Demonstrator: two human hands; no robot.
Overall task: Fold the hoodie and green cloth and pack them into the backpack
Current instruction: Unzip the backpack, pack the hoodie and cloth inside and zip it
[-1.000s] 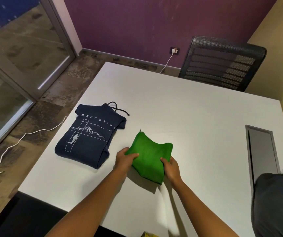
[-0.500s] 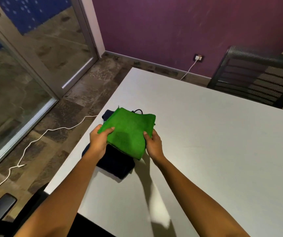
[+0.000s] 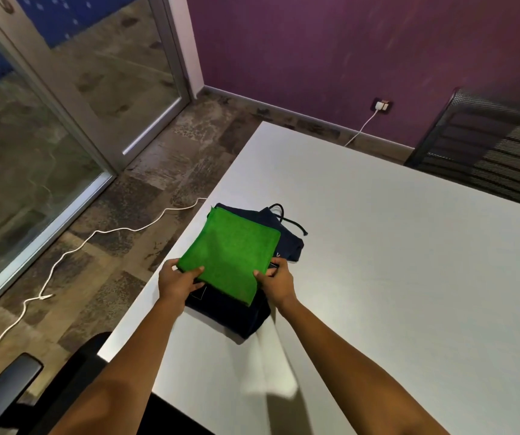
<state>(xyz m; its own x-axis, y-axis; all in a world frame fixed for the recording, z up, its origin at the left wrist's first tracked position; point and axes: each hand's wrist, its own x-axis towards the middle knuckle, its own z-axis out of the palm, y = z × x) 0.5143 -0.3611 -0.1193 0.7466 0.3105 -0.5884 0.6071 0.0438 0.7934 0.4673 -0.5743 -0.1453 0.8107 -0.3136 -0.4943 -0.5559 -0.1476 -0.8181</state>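
Green cloth now moved onto folded hoodie at desk's left edge, left hand & right hand each pinching its near corners — both folded & stacked, backpack next, prob.

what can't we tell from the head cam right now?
Head view:
- Backpack: not in frame.
- Folded navy hoodie: print hidden under the folded green cloth.
- Left hand, right hand: fingers tucked beneath the stack.
- Black mesh chair: cut off by the right edge.

Both arms extended; left grip, right grip pinching.
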